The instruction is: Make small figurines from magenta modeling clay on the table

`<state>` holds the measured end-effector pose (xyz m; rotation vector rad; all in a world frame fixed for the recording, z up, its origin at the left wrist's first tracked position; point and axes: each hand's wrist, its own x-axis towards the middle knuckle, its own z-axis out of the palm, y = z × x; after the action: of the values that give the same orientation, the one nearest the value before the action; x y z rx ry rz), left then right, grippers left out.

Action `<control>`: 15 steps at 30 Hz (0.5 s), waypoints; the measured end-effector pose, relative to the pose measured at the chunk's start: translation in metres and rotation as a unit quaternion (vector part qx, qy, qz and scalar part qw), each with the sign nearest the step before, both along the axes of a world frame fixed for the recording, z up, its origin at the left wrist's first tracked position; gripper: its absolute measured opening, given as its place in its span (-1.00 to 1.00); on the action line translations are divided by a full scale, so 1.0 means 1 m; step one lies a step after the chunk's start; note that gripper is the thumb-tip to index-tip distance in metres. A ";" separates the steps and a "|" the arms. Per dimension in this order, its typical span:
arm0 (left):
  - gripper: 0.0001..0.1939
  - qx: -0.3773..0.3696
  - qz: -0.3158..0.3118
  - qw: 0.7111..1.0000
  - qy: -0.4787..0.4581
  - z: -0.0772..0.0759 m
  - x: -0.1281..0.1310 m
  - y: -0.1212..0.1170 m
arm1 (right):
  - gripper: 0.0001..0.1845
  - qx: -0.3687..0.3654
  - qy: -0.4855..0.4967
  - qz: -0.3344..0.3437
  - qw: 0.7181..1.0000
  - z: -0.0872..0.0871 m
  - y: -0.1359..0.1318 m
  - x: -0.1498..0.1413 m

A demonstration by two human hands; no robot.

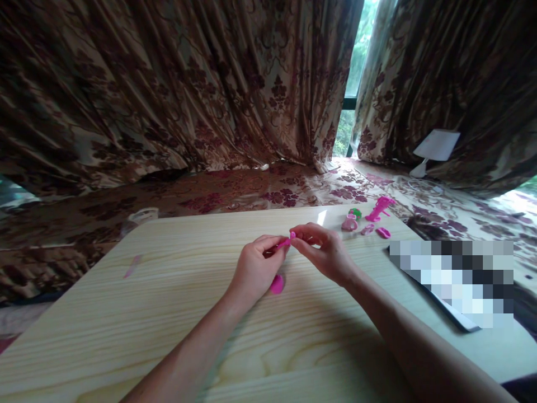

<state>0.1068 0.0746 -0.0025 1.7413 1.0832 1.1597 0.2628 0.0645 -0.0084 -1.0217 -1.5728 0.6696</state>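
Observation:
Above the middle of the wooden table, my left hand (258, 262) pinches a thin bright pink plastic piece (284, 243) between thumb and fingers. My right hand (325, 251) meets it from the right, its thumb and index finger closed on a small pink knob-like part (292, 235). The two pink parts touch or are joined; I cannot tell which. Fingers cover much of both. On the tabletop just below my left hand lies a round pink disc (277, 284), partly hidden by that hand.
At the back right stand a pink toy stand (380, 209), a green ball-like piece (356, 213), a pale pink piece (349, 223) and a pink oval piece (383, 233). A pink strip (133, 266) lies left on the table (180, 324). A blurred-out flat device (453, 285) is at right.

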 end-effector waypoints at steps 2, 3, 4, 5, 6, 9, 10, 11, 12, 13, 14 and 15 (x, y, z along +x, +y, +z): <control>-0.79 -0.009 -0.006 1.000 -0.007 0.000 0.001 -0.001 | -0.80 -0.010 0.021 0.003 1.000 -0.003 0.001 -0.001; -0.79 -0.014 -0.008 1.000 -0.011 -0.001 0.002 -0.001 | -0.80 -0.016 0.030 0.005 0.999 -0.004 0.002 -0.001; -0.78 -0.017 -0.008 1.000 -0.012 -0.002 0.002 -0.001 | -0.80 -0.019 0.038 0.006 0.999 -0.005 0.002 -0.001; -0.77 -0.018 -0.005 1.000 -0.012 -0.003 0.002 -0.001 | -0.80 -0.019 0.042 0.006 0.999 -0.004 0.003 -0.001; -0.76 -0.019 -0.001 1.000 -0.011 -0.004 0.002 0.000 | -0.80 -0.017 0.043 0.006 0.999 -0.004 0.002 -0.001; -0.76 -0.022 0.012 1.000 -0.003 -0.006 0.002 0.000 | -0.79 -0.021 0.037 0.016 0.999 -0.001 0.002 0.000; -0.76 -0.025 0.012 1.000 -0.004 -0.005 0.002 0.000 | -0.77 -0.028 0.036 0.022 0.999 -0.001 0.001 0.001; -0.74 -0.029 0.012 0.999 -0.005 -0.005 0.002 0.000 | -0.74 -0.037 0.036 0.027 0.998 0.000 0.001 0.001; -0.73 -0.033 0.011 0.999 -0.008 -0.004 0.001 0.000 | -0.71 -0.043 0.036 0.031 0.998 0.000 0.001 0.001; -0.72 -0.037 0.010 0.999 -0.010 -0.004 0.001 0.001 | -0.69 -0.045 0.036 0.033 0.998 -0.001 0.001 0.001; -0.72 -0.040 0.010 0.999 -0.012 -0.003 0.000 0.001 | -0.69 -0.044 0.034 0.034 0.998 -0.001 0.001 0.001; -0.72 -0.041 0.010 0.999 -0.013 -0.003 0.000 0.001 | -0.70 -0.040 0.029 0.036 0.998 -0.001 0.001 0.001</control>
<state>0.1065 0.0754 -0.0058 1.6510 1.1186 1.1316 0.2634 0.0659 -0.0099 -0.9996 -1.5485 0.8113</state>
